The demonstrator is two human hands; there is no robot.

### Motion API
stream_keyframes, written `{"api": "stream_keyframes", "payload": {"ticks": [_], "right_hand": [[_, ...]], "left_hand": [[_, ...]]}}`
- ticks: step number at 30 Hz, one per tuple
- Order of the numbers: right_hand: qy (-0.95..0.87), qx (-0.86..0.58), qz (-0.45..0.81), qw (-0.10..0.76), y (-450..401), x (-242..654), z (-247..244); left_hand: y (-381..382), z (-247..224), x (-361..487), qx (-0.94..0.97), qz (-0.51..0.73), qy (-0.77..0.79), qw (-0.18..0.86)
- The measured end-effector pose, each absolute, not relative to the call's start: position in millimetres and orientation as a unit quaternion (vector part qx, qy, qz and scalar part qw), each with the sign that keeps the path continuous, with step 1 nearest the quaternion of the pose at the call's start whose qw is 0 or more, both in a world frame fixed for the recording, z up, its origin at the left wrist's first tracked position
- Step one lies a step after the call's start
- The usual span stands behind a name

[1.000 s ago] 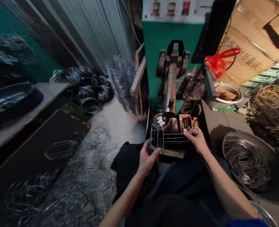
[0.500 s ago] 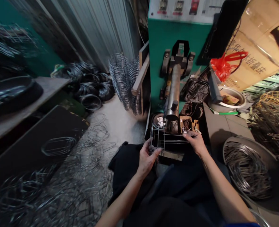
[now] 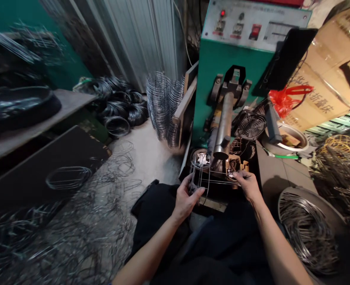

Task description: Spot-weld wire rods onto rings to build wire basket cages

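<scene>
Head view: wire frame [image 3: 206, 179] held crosswise just below the welder's arm [image 3: 225, 126], long axis running left to right between both grips. Left hand [image 3: 187, 200] pinching the looped left end, fingers closed on wire. Right hand [image 3: 248, 185] clamped on the straight rods' right end, nearer the electrode block [image 3: 233, 163].

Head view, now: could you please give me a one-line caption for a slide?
Both hands, left hand and right hand, hold a wire frame under the green machine.
</scene>
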State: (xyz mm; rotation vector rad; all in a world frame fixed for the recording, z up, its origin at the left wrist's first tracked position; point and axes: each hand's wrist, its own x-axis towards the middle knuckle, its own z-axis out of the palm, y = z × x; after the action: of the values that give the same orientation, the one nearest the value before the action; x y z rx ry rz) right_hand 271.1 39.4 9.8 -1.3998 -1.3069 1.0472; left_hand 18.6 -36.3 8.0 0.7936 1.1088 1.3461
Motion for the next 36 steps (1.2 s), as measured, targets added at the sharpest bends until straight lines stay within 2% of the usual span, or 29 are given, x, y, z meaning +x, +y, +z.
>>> {"api": "stream_keyframes", "payload": {"ticks": [15,32,34,36], "right_hand": [[-0.504,-0.574,0.454,0.459,45.4,273.6,17.1],[-0.528,-0.571,0.414,0.472,47.6,275.0,14.2],[-0.551,-0.572,0.406,0.453,36.5,284.4,19.5],[-0.598,-0.561,0.412,0.397,19.6,298.5,27.1]], "left_hand": [[-25.3,8.2,22.4,0.347,0.572,0.469,0.576],[-22.0,5.7,22.4,0.359,0.566,0.457,0.585],[-34.0,12.8,18.6,0.344,0.558,0.455,0.602],[-52.6,24.2,7.3,0.333,0.535,0.447,0.635]]}}
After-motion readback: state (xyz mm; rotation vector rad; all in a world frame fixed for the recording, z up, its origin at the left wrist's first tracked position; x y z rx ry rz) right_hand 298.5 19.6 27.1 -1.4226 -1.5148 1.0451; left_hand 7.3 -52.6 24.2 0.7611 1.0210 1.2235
